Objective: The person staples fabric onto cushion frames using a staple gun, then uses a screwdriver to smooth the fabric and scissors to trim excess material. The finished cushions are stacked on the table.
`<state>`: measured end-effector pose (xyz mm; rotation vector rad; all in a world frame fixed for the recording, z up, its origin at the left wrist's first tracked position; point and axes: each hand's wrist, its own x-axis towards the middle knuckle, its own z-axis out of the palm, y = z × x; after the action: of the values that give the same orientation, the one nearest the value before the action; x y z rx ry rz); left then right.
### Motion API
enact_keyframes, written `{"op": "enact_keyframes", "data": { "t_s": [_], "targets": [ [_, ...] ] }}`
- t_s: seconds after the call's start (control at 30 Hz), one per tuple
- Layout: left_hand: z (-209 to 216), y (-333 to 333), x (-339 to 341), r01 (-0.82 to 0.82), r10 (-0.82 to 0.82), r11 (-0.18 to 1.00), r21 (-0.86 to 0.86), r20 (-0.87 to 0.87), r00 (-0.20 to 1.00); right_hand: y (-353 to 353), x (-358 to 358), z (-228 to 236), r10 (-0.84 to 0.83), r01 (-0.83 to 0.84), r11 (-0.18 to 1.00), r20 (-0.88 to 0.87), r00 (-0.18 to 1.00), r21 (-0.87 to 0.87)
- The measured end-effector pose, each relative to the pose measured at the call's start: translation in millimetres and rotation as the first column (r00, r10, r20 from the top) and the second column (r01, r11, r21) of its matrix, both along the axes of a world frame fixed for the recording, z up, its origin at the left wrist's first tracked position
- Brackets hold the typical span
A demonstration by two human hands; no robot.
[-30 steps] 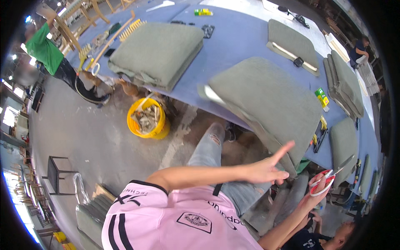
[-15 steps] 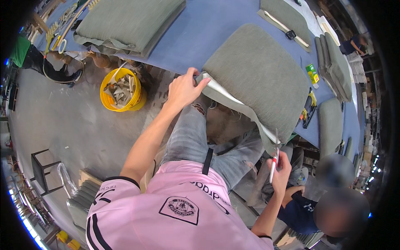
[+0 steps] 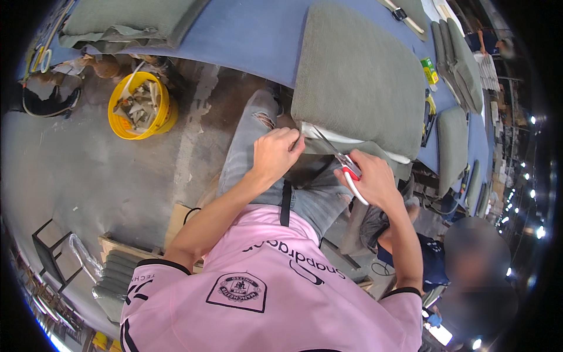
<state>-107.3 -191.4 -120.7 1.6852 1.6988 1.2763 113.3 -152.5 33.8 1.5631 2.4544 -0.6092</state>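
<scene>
A grey-green upholstered cushion [image 3: 360, 76] lies at the table's near edge, with white padding [image 3: 394, 156] showing along its near side. Below that padding hangs a loose fabric flap [image 3: 375, 148]. My left hand [image 3: 277, 154] is closed in a pinch on the flap at the cushion's left corner. In my right hand [image 3: 375, 176] is a pair of scissors [image 3: 350, 175] with red and white handles. Its blades point up and left along the padding, their tips close to the left corner. How far the blades are parted is hard to make out.
The table [image 3: 246, 35] has a blue cover. More cushions lie at the left [image 3: 129, 20] and right [image 3: 453, 144], near a green and yellow box [image 3: 429, 70]. A yellow bucket [image 3: 170, 114] of fabric scraps stands on the floor. Another person [image 3: 431, 261] is at my right.
The scissors in my right hand have moved left along the flap, from the cushion's right end toward its left corner. The cushion sits turned differently, and my view has shifted.
</scene>
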Motion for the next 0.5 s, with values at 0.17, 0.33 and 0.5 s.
{"op": "enact_keyframes", "data": {
  "t_s": [0.17, 0.33, 0.5],
  "targets": [
    [-10, 4, 6, -0.026, 0.027, 0.996, 0.083, -0.007, 1.0, 19, 0, 0, 0.069, -0.057, 0.993, 0.128, 0.989, -0.101],
    [-6, 4, 5, -0.009, 0.01, 0.998, 0.068, -0.012, 1.0, 36, -8, 4, 0.124, -0.102, 0.985, 0.158, 0.98, -0.14],
    [-7, 4, 5, -0.022, 0.023, 0.998, 0.057, -0.025, 0.999, 46, -26, 6, 0.146, -0.124, 0.984, 0.181, 0.973, -0.127]
  ]
}}
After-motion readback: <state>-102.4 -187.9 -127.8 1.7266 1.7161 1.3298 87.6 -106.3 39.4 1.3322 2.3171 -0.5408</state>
